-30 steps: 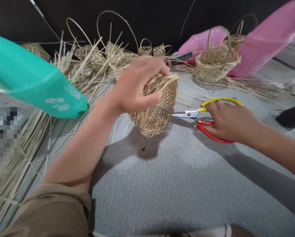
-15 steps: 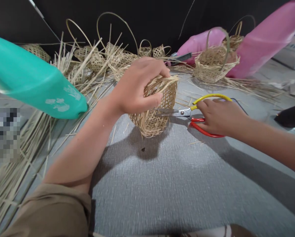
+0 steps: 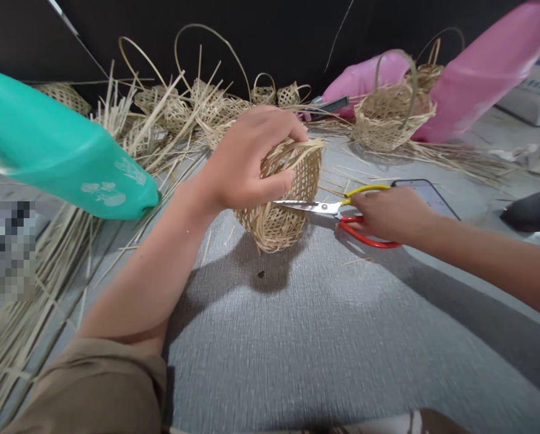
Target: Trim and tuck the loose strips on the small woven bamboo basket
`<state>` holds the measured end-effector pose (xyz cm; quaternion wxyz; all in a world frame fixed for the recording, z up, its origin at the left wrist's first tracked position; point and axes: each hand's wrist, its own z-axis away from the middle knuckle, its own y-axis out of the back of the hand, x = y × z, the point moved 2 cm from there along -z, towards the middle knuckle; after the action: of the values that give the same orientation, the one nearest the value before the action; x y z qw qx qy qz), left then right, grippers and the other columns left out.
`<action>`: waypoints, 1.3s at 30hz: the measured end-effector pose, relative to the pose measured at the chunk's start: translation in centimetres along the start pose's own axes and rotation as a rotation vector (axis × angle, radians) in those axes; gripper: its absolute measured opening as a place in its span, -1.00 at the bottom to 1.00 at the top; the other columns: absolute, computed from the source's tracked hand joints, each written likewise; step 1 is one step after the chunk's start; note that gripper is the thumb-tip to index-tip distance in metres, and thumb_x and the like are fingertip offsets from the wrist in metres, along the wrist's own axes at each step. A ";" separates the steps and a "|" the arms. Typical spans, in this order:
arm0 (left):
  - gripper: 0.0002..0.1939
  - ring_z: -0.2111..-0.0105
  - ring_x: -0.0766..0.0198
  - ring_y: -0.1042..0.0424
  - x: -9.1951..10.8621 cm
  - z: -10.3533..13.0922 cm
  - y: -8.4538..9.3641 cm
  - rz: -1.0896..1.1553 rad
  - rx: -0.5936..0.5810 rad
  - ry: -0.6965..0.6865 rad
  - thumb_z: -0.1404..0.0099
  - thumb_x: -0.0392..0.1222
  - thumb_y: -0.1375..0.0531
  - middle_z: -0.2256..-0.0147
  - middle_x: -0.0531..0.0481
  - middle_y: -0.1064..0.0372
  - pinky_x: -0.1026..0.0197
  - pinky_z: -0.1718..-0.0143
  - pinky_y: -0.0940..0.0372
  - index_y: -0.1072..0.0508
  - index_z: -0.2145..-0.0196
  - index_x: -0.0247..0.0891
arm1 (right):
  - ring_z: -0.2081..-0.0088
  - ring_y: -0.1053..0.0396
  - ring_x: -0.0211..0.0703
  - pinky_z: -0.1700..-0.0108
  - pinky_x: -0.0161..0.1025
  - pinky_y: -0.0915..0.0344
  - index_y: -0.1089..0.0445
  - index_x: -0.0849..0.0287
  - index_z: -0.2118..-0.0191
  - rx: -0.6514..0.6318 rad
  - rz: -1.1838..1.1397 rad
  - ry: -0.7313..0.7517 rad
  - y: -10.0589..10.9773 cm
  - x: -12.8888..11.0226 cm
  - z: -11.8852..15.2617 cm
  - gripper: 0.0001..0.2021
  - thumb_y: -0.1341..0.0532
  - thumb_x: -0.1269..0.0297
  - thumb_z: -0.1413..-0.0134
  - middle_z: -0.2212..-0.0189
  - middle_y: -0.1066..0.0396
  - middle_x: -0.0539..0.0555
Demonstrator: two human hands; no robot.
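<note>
A small woven basket (image 3: 288, 226) of pale strips is tilted on its side, its mouth facing me and to the right. My left hand (image 3: 252, 160) grips it from the upper left, thumb across the opening and fingers over the far rim. In my right hand (image 3: 387, 211) is a pair of scissors (image 3: 326, 208) with one yellow and one red handle. Their blades reach into the basket's mouth, below my left thumb. The blade tips are hard to make out against the weave.
Several woven baskets (image 3: 390, 114) and loose strips (image 3: 179, 120) lie along the back. A green bottle (image 3: 66, 150) leans in from the left, a pink bottle (image 3: 482, 72) from the right. A phone (image 3: 426, 191) lies beyond my right wrist, on the grey tabletop (image 3: 297, 349).
My right hand and the scissors have moved left, pushing the blades further into the basket. More of the phone shows behind my wrist. My left hand and the basket have hardly moved.
</note>
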<state>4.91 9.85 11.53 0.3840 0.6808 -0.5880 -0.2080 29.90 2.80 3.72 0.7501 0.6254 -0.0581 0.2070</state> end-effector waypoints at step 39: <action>-0.68 0.04 -0.15 -0.45 0.0 -0.1 0.0 -0.010 0.001 0.007 -0.14 -0.02 -0.14 0.14 -0.14 -0.52 -0.26 -0.05 -0.30 -0.47 0.13 -0.04 | 0.27 -0.51 0.15 0.43 -0.14 -0.03 -0.43 0.23 0.12 -0.018 0.035 0.086 -0.2 0.7 -0.2 -0.57 0.02 -0.01 -0.34 0.22 -0.58 0.29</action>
<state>4.97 9.88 11.53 0.3848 0.6847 -0.5832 -0.2072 30.55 3.16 3.72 0.7536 0.6082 -0.0387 0.2464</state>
